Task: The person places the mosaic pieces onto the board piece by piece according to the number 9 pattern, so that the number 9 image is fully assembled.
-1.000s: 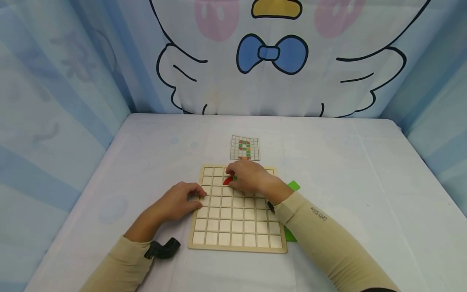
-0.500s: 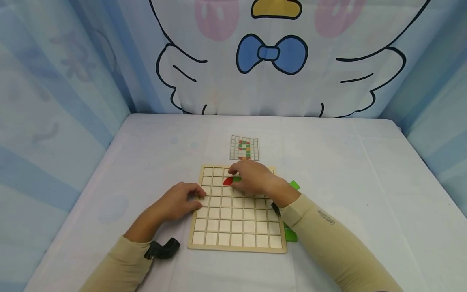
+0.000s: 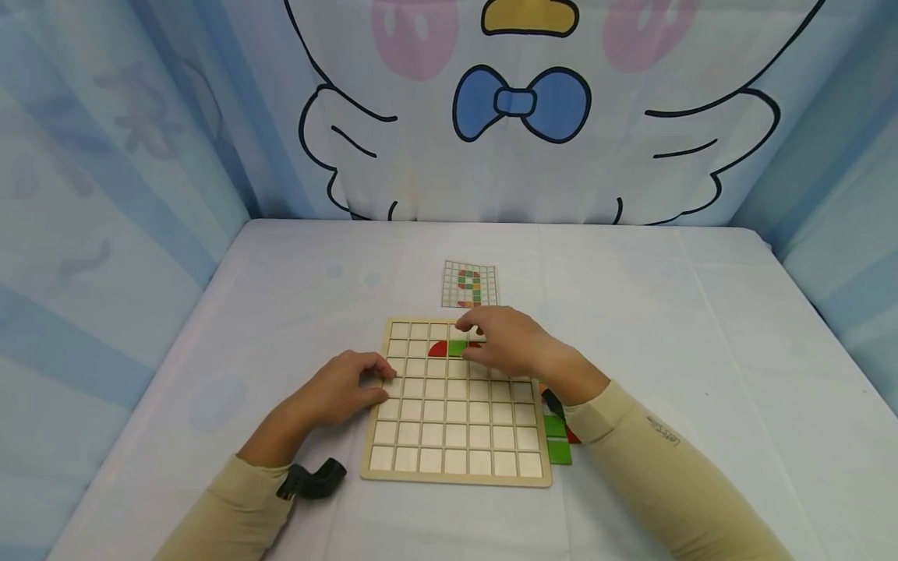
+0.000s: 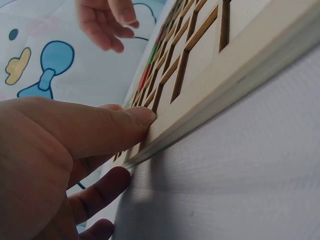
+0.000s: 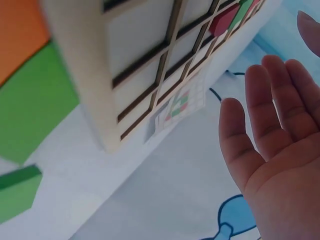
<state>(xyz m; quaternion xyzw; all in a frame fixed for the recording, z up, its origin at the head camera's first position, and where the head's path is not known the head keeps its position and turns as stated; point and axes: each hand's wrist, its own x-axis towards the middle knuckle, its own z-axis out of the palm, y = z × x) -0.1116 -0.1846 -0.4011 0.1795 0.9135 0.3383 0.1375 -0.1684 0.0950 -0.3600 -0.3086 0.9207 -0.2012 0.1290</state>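
Observation:
A wooden grid board (image 3: 456, 481) lies on the white-covered table. Three pieces sit in a row in its cells near the far side: a red rounded piece (image 3: 438, 349), a green square (image 3: 457, 348) and a second red piece (image 5: 223, 21), which the right hand partly covers in the head view. My right hand (image 3: 510, 340) is over the far right part of the board, fingers apart and holding nothing. At the board's left edge, my left hand (image 3: 344, 382) rests its thumb (image 4: 142, 116) on the frame, with lower fingers beside the edge.
Beyond the board lies a printed grid card (image 3: 452, 292) with a red, green and orange pattern. Along the board's right side are loose green pieces (image 3: 559, 452), a red piece (image 3: 574, 436) and an orange piece (image 5: 20, 35), partly hidden by the right arm.
My right hand has shifted right along the row, uncovering the green square and part of the second red piece. More loose pieces show beside the right sleeve. The left hand stays put.

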